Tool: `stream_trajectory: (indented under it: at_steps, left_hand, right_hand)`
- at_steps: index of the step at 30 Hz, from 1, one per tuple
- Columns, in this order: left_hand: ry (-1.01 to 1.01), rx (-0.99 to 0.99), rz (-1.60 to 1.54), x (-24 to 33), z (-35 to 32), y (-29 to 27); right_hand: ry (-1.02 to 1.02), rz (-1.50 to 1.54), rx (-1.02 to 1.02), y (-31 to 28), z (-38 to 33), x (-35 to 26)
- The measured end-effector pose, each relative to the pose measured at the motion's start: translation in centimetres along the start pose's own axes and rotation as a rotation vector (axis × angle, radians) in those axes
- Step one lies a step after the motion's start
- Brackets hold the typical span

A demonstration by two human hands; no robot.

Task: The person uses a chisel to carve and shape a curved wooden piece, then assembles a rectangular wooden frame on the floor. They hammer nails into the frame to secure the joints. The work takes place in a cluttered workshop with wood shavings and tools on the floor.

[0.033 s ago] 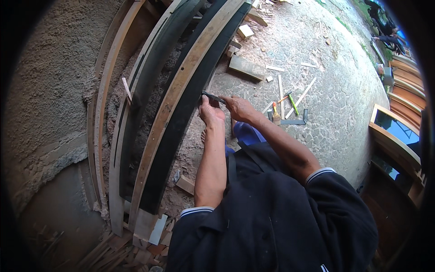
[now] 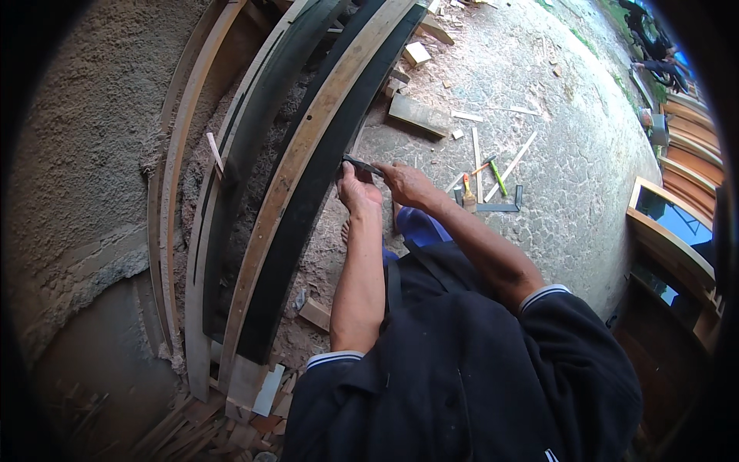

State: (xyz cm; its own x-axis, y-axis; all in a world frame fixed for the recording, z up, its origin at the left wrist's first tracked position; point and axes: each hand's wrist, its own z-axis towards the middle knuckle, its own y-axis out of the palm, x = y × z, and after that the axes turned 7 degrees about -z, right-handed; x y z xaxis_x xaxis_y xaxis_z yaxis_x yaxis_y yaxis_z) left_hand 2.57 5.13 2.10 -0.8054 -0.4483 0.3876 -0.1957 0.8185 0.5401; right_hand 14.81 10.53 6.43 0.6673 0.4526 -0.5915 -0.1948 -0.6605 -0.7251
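1. At the far left stands a rough plastered wall, grey and grainy, with a smoother dark patch lower down near the person.
2. Leaning against it is a stack of long wooden frames, pale and weathered, running from the near left up toward the far middle.
3. Just right of these is the black-painted frame, its light wooden face turned up and its dark side facing right toward the person.
4. At the foot of the frames, near left, lie wood offcuts in a loose heap.
5. The left hand is closed around a dark narrow tool, fingers curled about it, with the tool's far end touching the dark side of the black-painted frame.
6. The right hand sits just beside the left, fingers bent and pressed onto the same tool from the right; how tightly it pinches I cannot tell.
7. Further right, on the cracked concrete ground, lie a short plank, thin wood strips, a green-handled tool and a metal square.
8. At the far right edge stand more wooden frames, one holding glass.
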Motion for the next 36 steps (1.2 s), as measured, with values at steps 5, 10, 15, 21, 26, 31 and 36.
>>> stream_trajectory:
  at_steps: [5, 10, 15, 21, 26, 31, 36]
  left_hand:
    - [0.039, 0.020, 0.044, -0.6, 0.1, 1.5]
    - [0.048, 0.079, 0.057, -0.8, -0.3, 2.4]
    - [0.070, 0.158, 0.085, -0.8, -0.4, 2.6]
    - [0.073, 0.178, 0.099, -0.8, -0.4, 2.4]
    - [0.034, 0.106, 0.081, -0.4, 0.1, 2.2]
    - [0.044, 0.081, 0.081, -0.5, 0.3, 2.1]
    - [0.075, 0.074, 0.057, -0.6, 0.3, 2.1]
  right_hand:
    - [-0.006, -0.008, -0.001, -0.7, 1.0, 1.0]
    - [-0.017, 0.004, 0.009, -0.8, 1.3, 1.4]
    - [-0.002, 0.001, -0.023, -1.4, 1.3, 1.3]
    - [-0.006, -0.019, -0.065, -2.1, 1.4, 1.2]
    - [-0.035, -0.024, -0.081, -1.9, 1.4, 1.6]
    - [-0.091, 0.022, -0.044, -1.3, 1.6, 2.2]
    - [-0.079, 0.047, -0.040, -0.9, 1.7, 2.5]
